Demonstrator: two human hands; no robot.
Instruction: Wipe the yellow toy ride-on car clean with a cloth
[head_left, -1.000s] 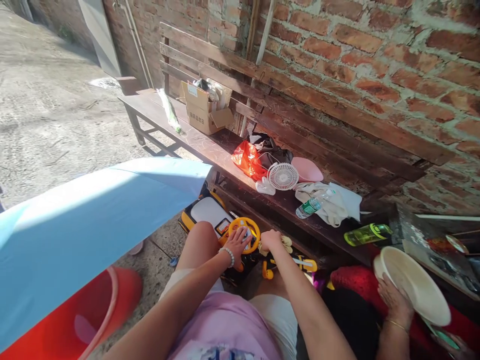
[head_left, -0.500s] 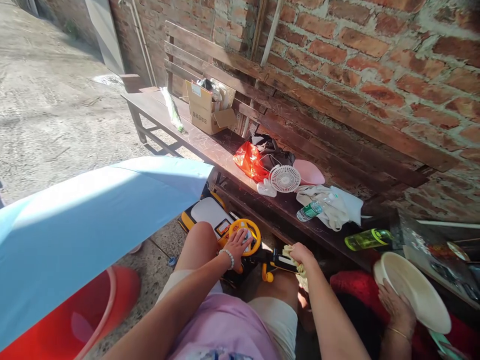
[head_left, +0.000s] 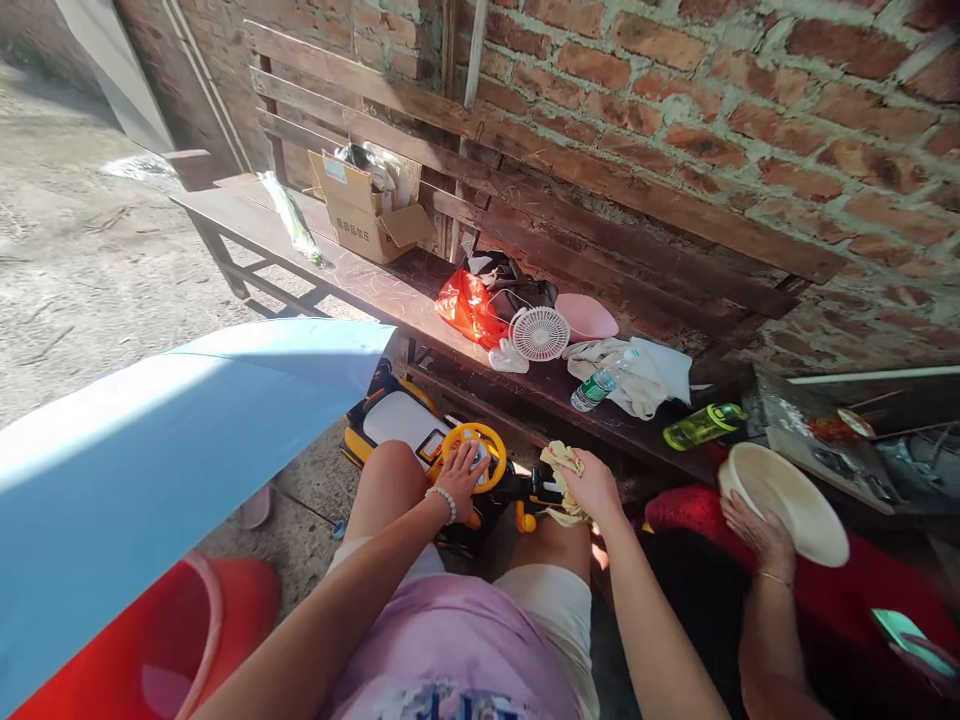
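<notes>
A yellow and black toy ride-on car point(head_left: 405, 425) stands between my knees under a wooden bench. My left hand point(head_left: 461, 475) lies on its yellow steering wheel point(head_left: 474, 455), fingers spread over the hub. My right hand point(head_left: 594, 488) is closed on a crumpled pale yellow cloth point(head_left: 562, 465), pressed against the black and yellow handle part of the toy just right of the wheel.
The dark wooden bench point(head_left: 360, 280) against a brick wall carries a cardboard box point(head_left: 364, 215), a red bag point(head_left: 469, 305), a small white fan point(head_left: 538, 335), a pink bowl, bottles point(head_left: 705, 425). Another person's hand point(head_left: 757, 525) holds a cream bowl point(head_left: 784, 500). A red tub point(head_left: 150, 650) and blue sheet point(head_left: 150, 450) lie left.
My right hand with the cloth moved from beside the steering wheel down and right along the toy's handle part, then back up a little. My left hand stayed on the wheel. The view shifted.
</notes>
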